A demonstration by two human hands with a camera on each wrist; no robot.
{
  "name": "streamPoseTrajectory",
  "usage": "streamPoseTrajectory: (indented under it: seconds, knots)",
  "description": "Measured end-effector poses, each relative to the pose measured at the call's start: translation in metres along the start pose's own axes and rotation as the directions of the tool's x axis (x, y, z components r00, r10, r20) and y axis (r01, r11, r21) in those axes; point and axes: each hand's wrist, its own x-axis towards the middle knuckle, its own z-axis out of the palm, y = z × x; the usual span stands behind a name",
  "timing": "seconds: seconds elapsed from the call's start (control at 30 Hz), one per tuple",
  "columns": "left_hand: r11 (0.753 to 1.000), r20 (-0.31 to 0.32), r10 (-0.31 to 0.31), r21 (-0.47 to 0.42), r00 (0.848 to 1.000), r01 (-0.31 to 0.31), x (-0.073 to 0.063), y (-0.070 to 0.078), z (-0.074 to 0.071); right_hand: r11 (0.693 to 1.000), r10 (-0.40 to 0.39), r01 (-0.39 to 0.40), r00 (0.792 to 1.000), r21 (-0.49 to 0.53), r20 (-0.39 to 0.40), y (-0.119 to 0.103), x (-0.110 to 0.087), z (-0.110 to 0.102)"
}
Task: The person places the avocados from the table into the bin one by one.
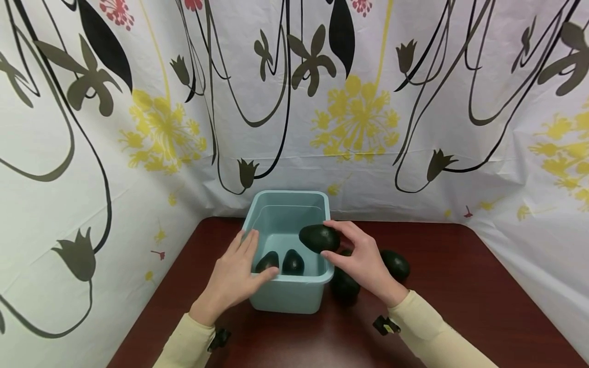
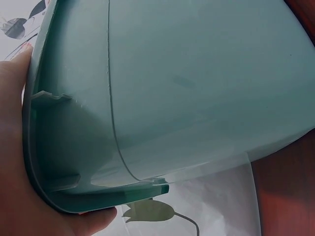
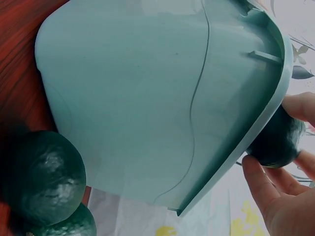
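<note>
Avocado (image 1: 317,238) sat pinched between the thumb and fingers of my right hand (image 1: 363,259), which was spread only as wide as the fruit. It was just left of that hand, over the right rim of the pale blue-green plastic bin (image 1: 289,299); whether it touched the rim I could not tell. My left hand (image 1: 232,273) lay along the bin's left and near rim, fingers nearly straight, holding no fruit; I took it to be steadying the bin. Two avocados (image 1: 293,262) lay inside, just right of my left hand.

I judged that I was partway through loading the bin. The next move seemed to call for bringing the fruit farther left, lowering it, and only then loosening my fingers, lest it drop and bruise.

My right hand hid part of the loose avocado (image 1: 345,288) below it on the counter (image 1: 442,276); a dark patch above that may have been the same fruit or another. A further avocado (image 1: 397,265) showed just right of my right hand, partly covered. The bin's near wall cut off the bottoms of the two inside.
</note>
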Motion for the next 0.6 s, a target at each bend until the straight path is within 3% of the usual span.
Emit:
streamPoseTrajectory:
  seconds: [0.6]
  knots:
    - [1.0, 0.017, -0.015, 0.004, 1.0, 0.015, 0.0014, -0.002, 0.003, 1.0, -0.002, 0.002, 0.999, 0.0, 0.038, -0.0035, 0.0047, 0.0068]
